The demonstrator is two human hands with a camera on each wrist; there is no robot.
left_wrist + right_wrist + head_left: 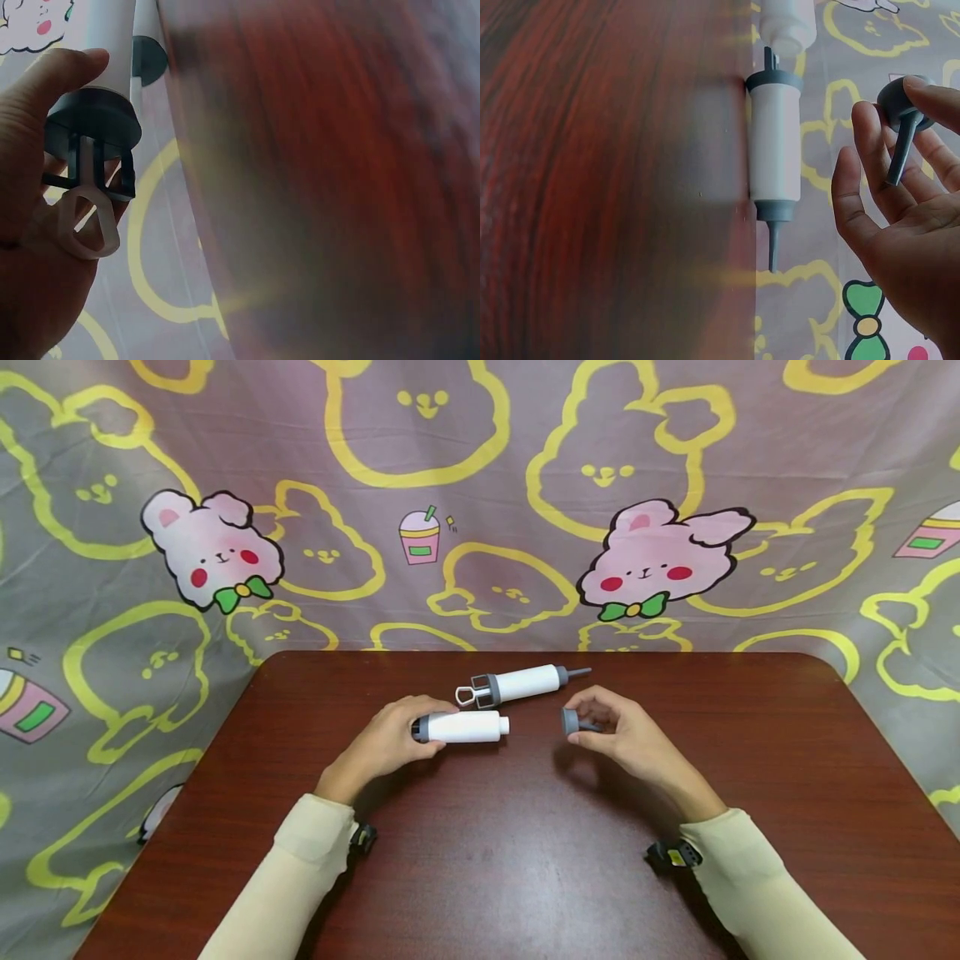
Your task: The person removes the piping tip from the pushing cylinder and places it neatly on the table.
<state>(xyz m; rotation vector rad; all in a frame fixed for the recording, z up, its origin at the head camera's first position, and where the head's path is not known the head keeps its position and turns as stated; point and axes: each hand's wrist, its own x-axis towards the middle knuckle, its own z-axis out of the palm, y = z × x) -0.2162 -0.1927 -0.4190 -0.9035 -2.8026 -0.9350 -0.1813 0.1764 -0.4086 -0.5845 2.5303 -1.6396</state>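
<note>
My left hand (397, 739) grips a white cylinder syringe (465, 727) by its dark grey end, its bare white neck pointing right. In the left wrist view, the held syringe's pale loop handle (88, 223) sticks out past the grey collar (94, 120). To the right, apart from that neck, my right hand (633, 731) pinches a grey nozzle cap (570, 721) between thumb and fingers. The right wrist view shows the cap's thin spout (904, 150) slanting toward the palm. Behind both hands lies a second white syringe (527, 683) with its grey nozzle fitted and pointing right.
All this is on or over a dark reddish-brown table (510, 860) with rounded back corners. A patterned cloth (480, 527) with cartoon rabbits hangs behind it and along the sides. Dark wrist devices sit at both sleeve cuffs.
</note>
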